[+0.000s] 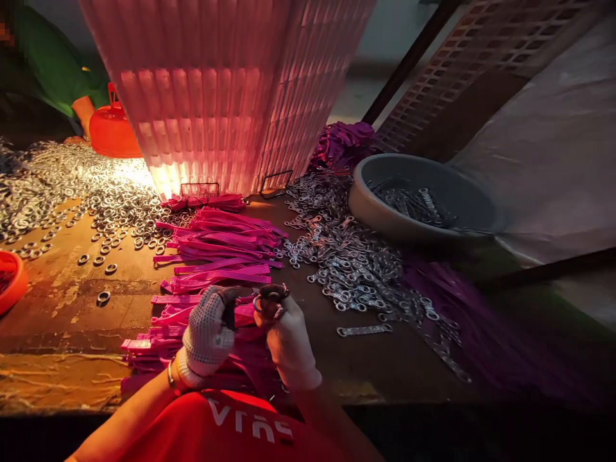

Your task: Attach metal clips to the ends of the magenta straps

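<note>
Left hand [206, 337], right hand [290, 340] curled, lower centre; couldn't tell contents. Pink straps [224, 240] beneath looked light, floppy; ends seemed best to pinch.

Anything between the fingertips of the left hand [206, 337] and right hand [289, 340] was too small and shadowed to tell, and both hands hid some pink straps [231, 236] beneath them. Ahead of the grip, the ribbed panel [202, 96] ran past the top edge and covered one side of the red lamp [113, 133]. Far left, the picture's edge cut off the orange bowl [20, 282]. Right of the grip, the purple heap [464, 314] blurred into shadow, and metal pieces [426, 204] in the grey basin [370, 206] were too dim to count.
</note>
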Demonstrator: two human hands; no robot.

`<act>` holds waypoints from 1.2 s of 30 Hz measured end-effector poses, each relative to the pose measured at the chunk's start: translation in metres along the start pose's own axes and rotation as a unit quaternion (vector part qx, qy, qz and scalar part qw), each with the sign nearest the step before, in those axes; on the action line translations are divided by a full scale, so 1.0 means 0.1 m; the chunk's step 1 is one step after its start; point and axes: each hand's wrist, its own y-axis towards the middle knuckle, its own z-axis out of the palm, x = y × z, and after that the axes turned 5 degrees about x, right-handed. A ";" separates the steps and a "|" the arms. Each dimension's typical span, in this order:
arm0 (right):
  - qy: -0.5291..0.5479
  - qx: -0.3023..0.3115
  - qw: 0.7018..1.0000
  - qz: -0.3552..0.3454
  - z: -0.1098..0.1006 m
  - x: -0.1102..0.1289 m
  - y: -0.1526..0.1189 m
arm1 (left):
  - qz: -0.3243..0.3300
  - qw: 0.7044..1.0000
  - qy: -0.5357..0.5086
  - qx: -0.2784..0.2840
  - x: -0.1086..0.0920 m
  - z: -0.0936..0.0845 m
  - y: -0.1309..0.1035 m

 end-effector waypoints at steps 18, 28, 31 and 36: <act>0.110 0.184 0.958 0.190 0.05 0.05 0.05 | -0.028 0.984 0.034 0.174 0.13 -0.12 0.11; -0.300 0.189 0.933 -0.066 -0.06 0.12 -0.20 | -0.041 0.976 0.069 0.201 0.09 -0.10 0.08; -0.513 0.188 0.827 -0.136 -0.08 0.15 -0.21 | -0.141 0.966 0.004 0.215 0.04 -0.06 0.09; -0.665 0.191 0.701 -0.170 -0.06 0.16 -0.24 | -0.272 0.930 -0.121 0.215 0.04 0.02 0.10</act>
